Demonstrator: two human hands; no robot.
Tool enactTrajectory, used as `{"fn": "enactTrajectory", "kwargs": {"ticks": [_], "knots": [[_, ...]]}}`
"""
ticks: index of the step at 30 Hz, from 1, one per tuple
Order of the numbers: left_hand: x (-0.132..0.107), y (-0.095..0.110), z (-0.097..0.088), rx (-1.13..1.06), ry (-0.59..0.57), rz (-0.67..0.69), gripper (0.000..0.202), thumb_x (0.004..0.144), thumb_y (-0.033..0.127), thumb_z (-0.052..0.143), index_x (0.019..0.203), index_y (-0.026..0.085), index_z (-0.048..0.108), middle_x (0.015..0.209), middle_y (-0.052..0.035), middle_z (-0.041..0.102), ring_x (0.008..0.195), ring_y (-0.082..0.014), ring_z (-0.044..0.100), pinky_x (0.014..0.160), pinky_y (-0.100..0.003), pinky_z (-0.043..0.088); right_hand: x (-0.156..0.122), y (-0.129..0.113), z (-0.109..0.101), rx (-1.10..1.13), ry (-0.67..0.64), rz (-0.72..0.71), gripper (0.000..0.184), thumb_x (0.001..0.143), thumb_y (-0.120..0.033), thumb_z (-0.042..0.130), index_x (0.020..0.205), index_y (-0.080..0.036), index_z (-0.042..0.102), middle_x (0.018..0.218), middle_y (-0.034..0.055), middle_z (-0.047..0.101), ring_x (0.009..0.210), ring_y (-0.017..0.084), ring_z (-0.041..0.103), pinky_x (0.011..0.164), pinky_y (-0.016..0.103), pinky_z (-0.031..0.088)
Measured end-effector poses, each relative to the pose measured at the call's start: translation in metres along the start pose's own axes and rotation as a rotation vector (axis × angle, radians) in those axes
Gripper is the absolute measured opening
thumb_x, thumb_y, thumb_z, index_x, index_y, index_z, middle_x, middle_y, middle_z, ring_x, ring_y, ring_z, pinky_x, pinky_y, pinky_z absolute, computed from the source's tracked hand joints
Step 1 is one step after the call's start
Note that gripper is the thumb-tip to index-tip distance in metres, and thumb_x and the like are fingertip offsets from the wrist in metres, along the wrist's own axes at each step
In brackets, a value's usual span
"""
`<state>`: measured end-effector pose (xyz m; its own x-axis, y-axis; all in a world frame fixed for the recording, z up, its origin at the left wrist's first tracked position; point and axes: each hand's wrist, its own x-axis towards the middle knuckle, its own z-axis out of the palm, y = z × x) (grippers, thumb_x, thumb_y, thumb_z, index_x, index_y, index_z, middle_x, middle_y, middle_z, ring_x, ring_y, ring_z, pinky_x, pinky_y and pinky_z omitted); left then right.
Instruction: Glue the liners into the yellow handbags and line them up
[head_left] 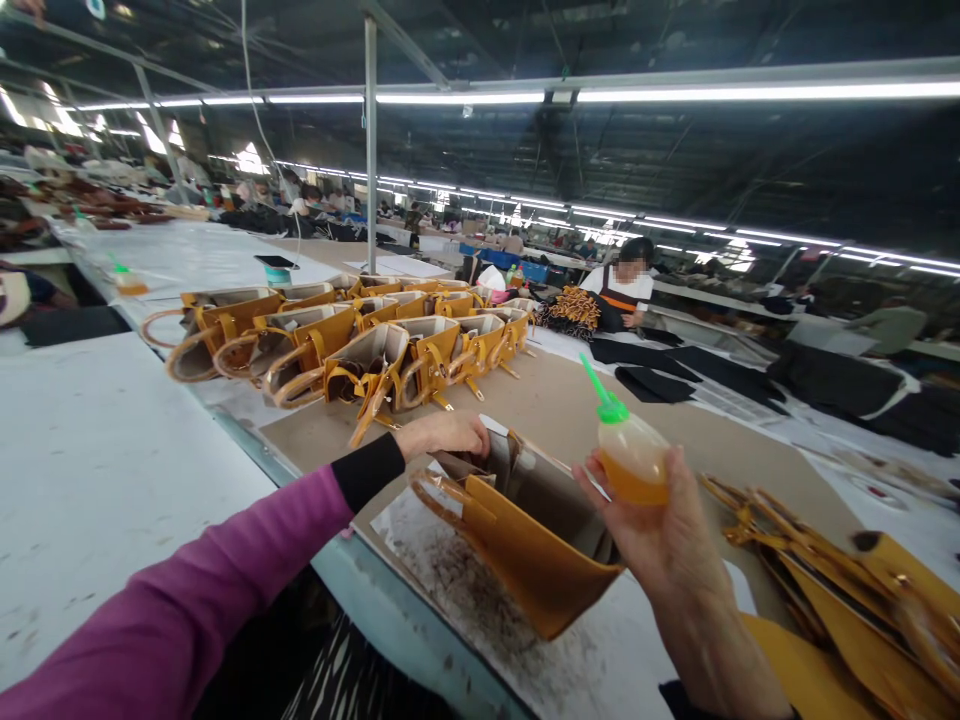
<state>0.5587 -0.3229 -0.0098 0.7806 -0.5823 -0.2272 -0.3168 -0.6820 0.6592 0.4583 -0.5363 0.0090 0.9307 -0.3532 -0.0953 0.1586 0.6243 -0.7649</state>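
A mustard-yellow handbag (536, 545) with a grey lining stands open-topped on a stained white sheet (427, 540) in front of me. My left hand (448, 436) has its fingers curled over the bag's far left rim, with the fingertips partly hidden inside. In my right hand (667, 530) is a soft squeeze bottle (634, 460) of amber liquid, tilted, its green nozzle pointing up and left. The palm and fingers wrap the bottle from below, beside the bag's right end. A clear-wrapped handle (439, 495) loops out from the bag's left side.
Rows of similar yellow handbags (427, 345) stand beyond my left hand. Yellow bag parts and straps (847, 600) lie at right. Black pieces (652, 383) lie farther back near a co-worker (622, 285). A metal post (370, 150) rises behind the bags; another green-tipped bottle (129, 280) stands far left.
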Motion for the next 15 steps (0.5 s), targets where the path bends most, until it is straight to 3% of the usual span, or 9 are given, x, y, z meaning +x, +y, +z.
{"fn": "enactTrajectory", "kwargs": {"ticks": [2,5,9,12,15], "knots": [[0.013,-0.008,0.004,0.066,0.044,-0.088,0.014,0.064,0.025,0.060,0.073,0.015,0.066,0.063,-0.0010,0.063,0.058,-0.0161,0.055,0.050,-0.024,0.037,-0.001,-0.001,-0.001,0.002,0.005,0.012,0.040,0.069,-0.051,0.071,0.093,-0.020,0.064,0.089,0.0030,0.067,0.080,0.020,0.062,0.077,0.046,0.055],[0.027,-0.008,0.012,0.157,0.120,-0.080,0.036,0.056,0.043,0.073,0.078,0.016,0.065,0.071,-0.0041,0.066,0.065,-0.0206,0.058,0.052,-0.026,0.038,-0.003,-0.001,-0.001,-0.016,-0.020,0.023,0.040,0.070,-0.053,0.069,0.092,-0.019,0.064,0.086,0.0029,0.067,0.080,0.020,0.062,0.080,0.047,0.053],[0.044,-0.004,0.020,0.381,0.176,-0.071,0.068,0.052,0.073,0.066,0.089,0.016,0.065,0.088,-0.0128,0.068,0.081,-0.0290,0.062,0.062,-0.030,0.043,-0.003,0.000,0.000,-0.031,-0.029,0.069,0.043,0.068,-0.056,0.069,0.092,-0.020,0.064,0.082,0.0031,0.068,0.076,0.020,0.063,0.084,0.049,0.051],[0.053,-0.008,0.027,0.562,0.228,0.015,0.079,0.055,0.083,0.054,0.090,0.014,0.065,0.087,-0.0181,0.067,0.083,-0.0331,0.063,0.067,-0.034,0.044,0.000,0.000,-0.003,-0.037,-0.026,0.085,0.046,0.066,-0.056,0.071,0.093,-0.019,0.064,0.082,0.0042,0.069,0.076,0.021,0.064,0.084,0.049,0.051],[0.053,-0.013,0.034,0.639,0.291,0.148,0.081,0.056,0.083,0.055,0.096,0.012,0.062,0.090,-0.0197,0.065,0.085,-0.0332,0.062,0.072,-0.036,0.043,0.003,0.000,-0.003,-0.047,-0.020,0.084,0.046,0.066,-0.055,0.071,0.093,-0.018,0.064,0.082,0.0050,0.069,0.075,0.020,0.064,0.083,0.048,0.051]]}}
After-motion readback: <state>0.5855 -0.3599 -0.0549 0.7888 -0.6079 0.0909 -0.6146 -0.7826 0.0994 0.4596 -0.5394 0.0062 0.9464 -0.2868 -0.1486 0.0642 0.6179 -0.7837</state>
